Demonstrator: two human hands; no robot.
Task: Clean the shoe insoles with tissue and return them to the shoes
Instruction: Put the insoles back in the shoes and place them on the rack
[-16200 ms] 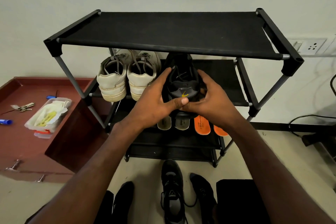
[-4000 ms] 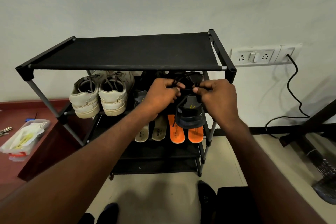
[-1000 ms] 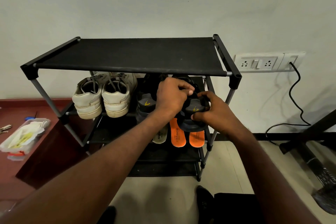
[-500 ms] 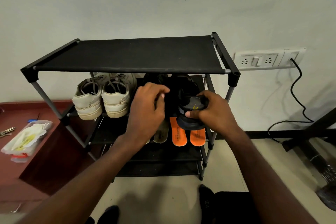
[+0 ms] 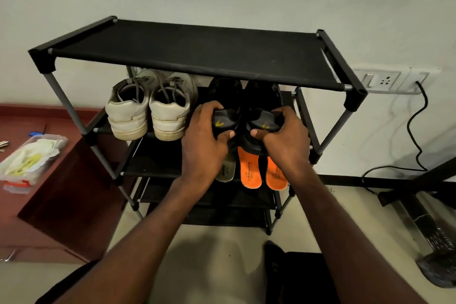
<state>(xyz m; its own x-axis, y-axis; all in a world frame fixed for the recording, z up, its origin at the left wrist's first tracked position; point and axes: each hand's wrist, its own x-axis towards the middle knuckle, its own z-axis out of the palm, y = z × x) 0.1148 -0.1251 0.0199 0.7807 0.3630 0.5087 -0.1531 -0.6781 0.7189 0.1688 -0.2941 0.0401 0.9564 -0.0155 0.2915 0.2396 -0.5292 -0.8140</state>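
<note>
My left hand [image 5: 204, 140] has moved onto the left black shoe [image 5: 225, 116]; right hand [image 5: 283, 140] keeps gripping the right black shoe [image 5: 262, 121]; both sit right of the white sneakers [image 5: 148, 108], so I judge the pair nearly shelved.

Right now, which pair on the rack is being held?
The black pair: left hand grips one heel, right hand the other. The white sneakers sit untouched.

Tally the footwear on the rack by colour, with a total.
Black shoes: 2, the left shoe in the left hand, the right shoe in the right hand
White sneakers: 2
Orange sandals: 2
Beige sandal: 1 visible
Total: 7
</note>
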